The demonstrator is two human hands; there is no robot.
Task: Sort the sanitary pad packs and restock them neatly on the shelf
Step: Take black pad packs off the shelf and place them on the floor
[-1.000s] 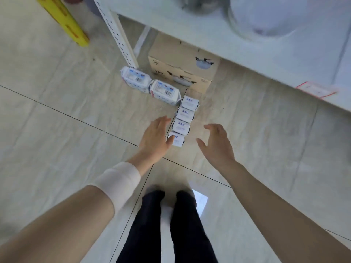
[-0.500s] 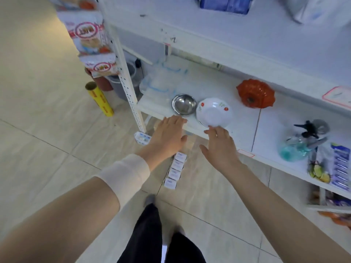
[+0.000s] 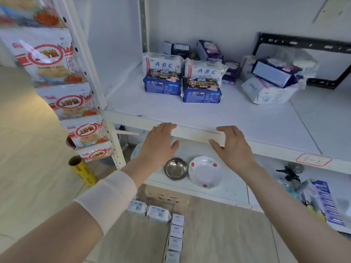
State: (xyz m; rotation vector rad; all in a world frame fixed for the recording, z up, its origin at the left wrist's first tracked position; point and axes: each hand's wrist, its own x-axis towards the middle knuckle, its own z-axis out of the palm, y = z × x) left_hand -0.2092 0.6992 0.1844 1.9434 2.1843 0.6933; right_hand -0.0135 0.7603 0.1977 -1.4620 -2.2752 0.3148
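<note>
Pad packs [image 3: 201,90] fill the shelf [image 3: 247,120] at twelve o'clock. Empty and relaxed, the left hand [image 3: 159,143] and right hand [image 3: 233,147] hover at its front edge.

Left of me: noodle packs [image 3: 47,59] hang in a column, red-and-white print. Just below them a yellow cling-film roll [image 3: 83,170] stands tilted on the tile floor [image 3: 28,149]. On the lower shelf [image 3: 233,188], a steel bowl [image 3: 176,168] and a white flowered dish [image 3: 205,172] sit side by side; can't tell if they touch. Further right on it are a spray bottle [image 3: 288,175] with a black trigger and a blue blister card [image 3: 326,204], print unreadable. A cardboard box [image 3: 165,196] sits on the floor underneath. A black metal bracket [image 3: 303,43] stands against the back wall [image 3: 209,19], upper right. There's a red-outlined handwritten label [image 3: 313,160] at right.
</note>
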